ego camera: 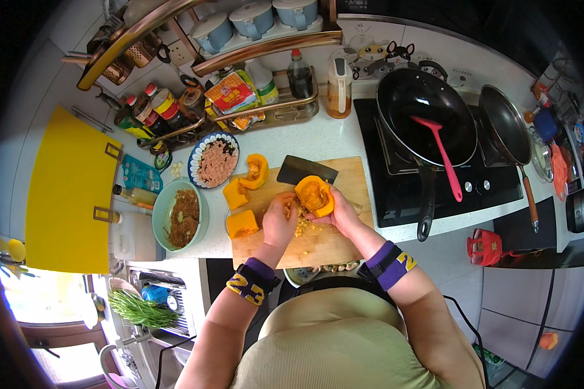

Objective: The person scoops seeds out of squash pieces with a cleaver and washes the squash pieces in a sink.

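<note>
A hollow piece of orange pumpkin (316, 195) rests in my right hand (343, 212), its cut side facing up. My left hand (279, 219) is beside it, fingers curled, with orange pulp at the fingertips; how much they hold is hard to see. Pumpkin seeds and pulp (303, 225) lie on the wooden cutting board (338, 250) under and between my hands. Behind the held piece lies a cleaver (305, 170) with a dark blade, flat on the board. More pumpkin pieces (242, 224) sit along the board's left side, one of them curved (256, 171).
Left of the board stand a green bowl of brown mixture (202, 221) and a patterned plate of minced meat (193, 167). A wok (404, 121) with a red spatula (446, 163) sits on the cooktop (394, 209) at right, its handle pointing towards me. Bottles line the back rack.
</note>
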Available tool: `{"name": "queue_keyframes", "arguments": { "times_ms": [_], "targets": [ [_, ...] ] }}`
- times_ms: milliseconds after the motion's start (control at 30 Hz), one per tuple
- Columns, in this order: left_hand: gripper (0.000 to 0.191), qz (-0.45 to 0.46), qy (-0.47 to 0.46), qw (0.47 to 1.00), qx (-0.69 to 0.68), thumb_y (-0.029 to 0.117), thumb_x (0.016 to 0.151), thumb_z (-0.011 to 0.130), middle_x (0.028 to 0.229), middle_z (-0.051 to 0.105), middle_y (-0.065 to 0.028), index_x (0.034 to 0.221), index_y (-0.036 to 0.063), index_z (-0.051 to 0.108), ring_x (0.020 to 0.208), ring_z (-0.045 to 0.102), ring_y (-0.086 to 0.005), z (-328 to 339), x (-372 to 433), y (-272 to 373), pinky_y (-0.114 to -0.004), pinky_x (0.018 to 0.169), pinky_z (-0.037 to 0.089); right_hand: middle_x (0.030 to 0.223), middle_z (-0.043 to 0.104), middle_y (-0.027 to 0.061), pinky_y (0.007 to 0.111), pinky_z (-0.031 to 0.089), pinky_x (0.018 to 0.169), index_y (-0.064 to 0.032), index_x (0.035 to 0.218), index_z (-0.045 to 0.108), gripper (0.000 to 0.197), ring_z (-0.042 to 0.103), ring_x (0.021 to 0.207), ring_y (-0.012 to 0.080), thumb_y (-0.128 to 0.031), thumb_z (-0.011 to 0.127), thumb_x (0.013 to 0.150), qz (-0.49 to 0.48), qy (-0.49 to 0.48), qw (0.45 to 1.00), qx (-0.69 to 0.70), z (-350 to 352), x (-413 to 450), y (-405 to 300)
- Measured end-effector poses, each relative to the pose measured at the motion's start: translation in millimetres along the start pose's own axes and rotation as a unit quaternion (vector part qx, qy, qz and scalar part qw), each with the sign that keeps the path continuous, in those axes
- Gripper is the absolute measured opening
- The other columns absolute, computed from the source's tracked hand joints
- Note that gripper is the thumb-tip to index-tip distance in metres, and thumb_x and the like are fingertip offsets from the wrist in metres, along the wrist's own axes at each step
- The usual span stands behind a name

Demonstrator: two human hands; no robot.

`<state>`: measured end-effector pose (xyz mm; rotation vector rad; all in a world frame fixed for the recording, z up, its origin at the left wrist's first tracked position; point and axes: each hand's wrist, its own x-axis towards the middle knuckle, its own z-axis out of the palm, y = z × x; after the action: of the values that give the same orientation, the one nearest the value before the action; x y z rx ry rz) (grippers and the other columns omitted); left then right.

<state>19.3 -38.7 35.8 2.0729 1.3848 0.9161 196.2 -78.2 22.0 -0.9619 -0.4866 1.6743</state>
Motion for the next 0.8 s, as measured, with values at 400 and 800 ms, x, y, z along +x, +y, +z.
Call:
{"name": "queue_keyframes", "arguments": {
  "times_ms": [400, 800],
  "targets": [
    [0.030, 0.011, -0.150, 0.967, 0.205, 0.032, 0.081, 0.060, 0.071, 0.065, -0.0158, 0.095, 0.0062, 0.056, 0.065, 0.065, -0.0342, 17, 30, 28, -0.044, 0.056, 0.052, 0.125, 0.049, 0.0110, 0.034, 0.059, 0.065, -0.0091, 0.139, 0.031, 0.047, 0.059, 0.100, 0.0229, -0.035, 0.027, 0.100, -0.085, 0.007, 0.988, -0.129, 16, -1, 16],
    [0.026, 0.024, -0.095, 0.991, 0.096, 0.020, 0.077, 0.065, 0.080, 0.065, -0.0163, 0.097, 0.0071, 0.055, 0.067, 0.064, -0.0358, 9, 25, 24, -0.045, 0.058, 0.052, 0.122, 0.052, 0.0123, 0.034, 0.059, 0.063, -0.0106, 0.139, 0.030, 0.047, 0.063, 0.090, 0.0235, -0.036, 0.024, 0.101, -0.089, 0.006, 0.990, -0.107, 11, 4, 12]
  ]
}}
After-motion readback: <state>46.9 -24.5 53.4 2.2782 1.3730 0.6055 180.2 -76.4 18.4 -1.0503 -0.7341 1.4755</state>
